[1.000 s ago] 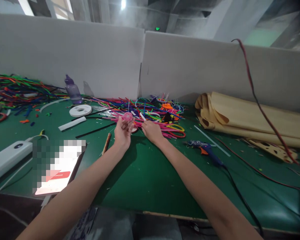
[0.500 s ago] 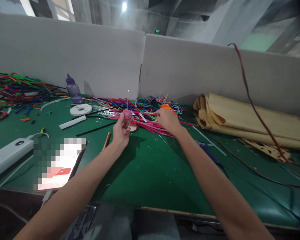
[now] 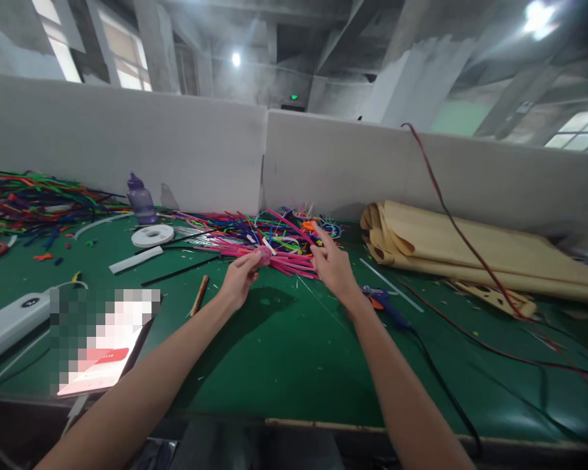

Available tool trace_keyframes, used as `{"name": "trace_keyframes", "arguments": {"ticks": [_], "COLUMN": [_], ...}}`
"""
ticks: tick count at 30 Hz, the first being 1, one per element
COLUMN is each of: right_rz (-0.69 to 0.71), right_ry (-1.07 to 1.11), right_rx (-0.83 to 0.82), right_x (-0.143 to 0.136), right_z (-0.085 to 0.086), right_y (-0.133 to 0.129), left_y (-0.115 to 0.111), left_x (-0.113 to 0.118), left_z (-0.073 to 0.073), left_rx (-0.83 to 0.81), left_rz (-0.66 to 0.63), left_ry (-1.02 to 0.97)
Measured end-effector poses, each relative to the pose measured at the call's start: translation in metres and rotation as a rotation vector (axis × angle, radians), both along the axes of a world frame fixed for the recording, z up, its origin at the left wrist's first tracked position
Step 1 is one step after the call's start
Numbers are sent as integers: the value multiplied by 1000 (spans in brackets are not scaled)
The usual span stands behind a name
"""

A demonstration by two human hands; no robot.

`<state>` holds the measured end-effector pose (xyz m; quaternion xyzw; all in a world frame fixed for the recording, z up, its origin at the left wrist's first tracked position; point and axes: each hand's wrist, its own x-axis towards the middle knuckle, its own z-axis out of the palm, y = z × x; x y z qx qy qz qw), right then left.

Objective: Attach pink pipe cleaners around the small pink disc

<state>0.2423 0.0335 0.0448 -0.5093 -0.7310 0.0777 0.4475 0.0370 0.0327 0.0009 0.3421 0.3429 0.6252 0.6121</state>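
My left hand (image 3: 239, 282) is closed around a small pink round piece (image 3: 263, 255), gripping its edge between thumb and fingers above the table. To its right, my right hand (image 3: 334, 266) has its index finger stretched out. Its thumb and other fingers are curled at the end of a pink strip (image 3: 289, 226), which slants up and to the left; the exact contact is partly hidden. Under and behind both hands lies a loose heap of coloured strips (image 3: 235, 228), with a bundle of pink strips (image 3: 294, 264) at its front.
Left of my hands lie a white spool (image 3: 153, 235), a wooden-handled tool (image 3: 200, 295) and a lit phone (image 3: 102, 352). A purple bottle (image 3: 141, 202) stands behind. To the right are a glue gun (image 3: 389, 307) with its cord and a rolled brown sheet (image 3: 451, 238).
The view has tilted up. My left hand has turned, so the pink piece now shows edge-on. My right index finger has straightened, and a pink strip now slants up from that hand.
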Motion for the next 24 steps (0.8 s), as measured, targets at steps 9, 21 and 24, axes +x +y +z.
{"name": "trace_keyframes", "arguments": {"ticks": [9, 21, 24], "right_rz": [-102, -48, -37], "right_ry": [46, -12, -14], "right_rx": [274, 203, 177], "right_x": [-3, -19, -20], "right_z": [-24, -24, -24], "right_y": [-4, -16, -17], "left_y": [-9, -10, -12], "left_x": [4, 10, 11], "left_z": [4, -4, -3], "left_rx": [60, 158, 211], "left_rz": [-129, -40, 12], "left_ry": [202, 271, 367]}}
